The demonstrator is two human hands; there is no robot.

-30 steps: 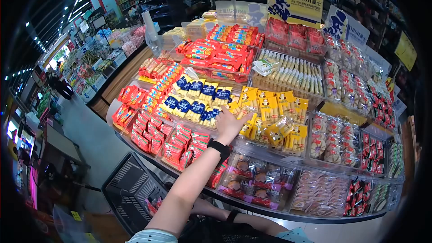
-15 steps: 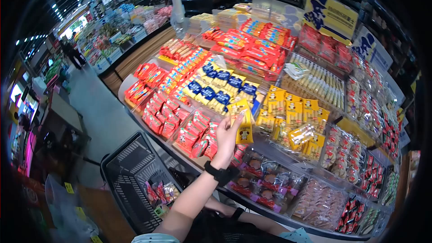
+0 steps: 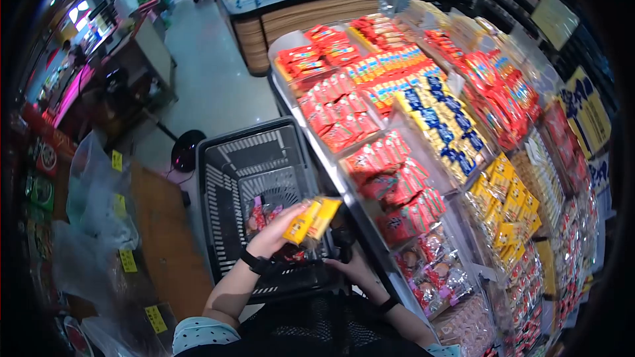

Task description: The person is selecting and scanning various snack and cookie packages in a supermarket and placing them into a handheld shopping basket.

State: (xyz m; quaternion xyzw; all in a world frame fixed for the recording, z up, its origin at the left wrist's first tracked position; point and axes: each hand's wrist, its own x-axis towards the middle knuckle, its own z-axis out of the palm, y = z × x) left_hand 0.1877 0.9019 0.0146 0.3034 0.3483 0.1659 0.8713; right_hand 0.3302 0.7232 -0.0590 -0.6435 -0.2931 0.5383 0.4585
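My left hand [image 3: 270, 233], with a black watch on its wrist, is closed on a flat yellow snack packet [image 3: 317, 221]. It holds the packet over the black shopping basket [image 3: 220, 215]. Inside the basket lie a few small packets [image 3: 255, 217] with red and clear wrapping, partly hidden under my hand. My right hand [image 3: 357, 270] is at the basket's right side, seemingly gripping it near the dark handle; most of its fingers are hidden. Matching yellow packets [image 3: 508, 201] fill a compartment of the display on the right.
A tiered display with clear dividers holds red packets [image 3: 337, 116], blue-and-yellow packets [image 3: 444, 119] and wrapped round snacks [image 3: 433, 264]. Its front edge [image 3: 331, 188] runs beside the basket. Plastic bags [image 3: 99, 192] with yellow tags hang at left. A grey aisle floor [image 3: 211, 92] lies beyond.
My left hand has carried the yellow packet from above the display down and left, over the basket. The view has turned left, bringing the basket nearer the middle.
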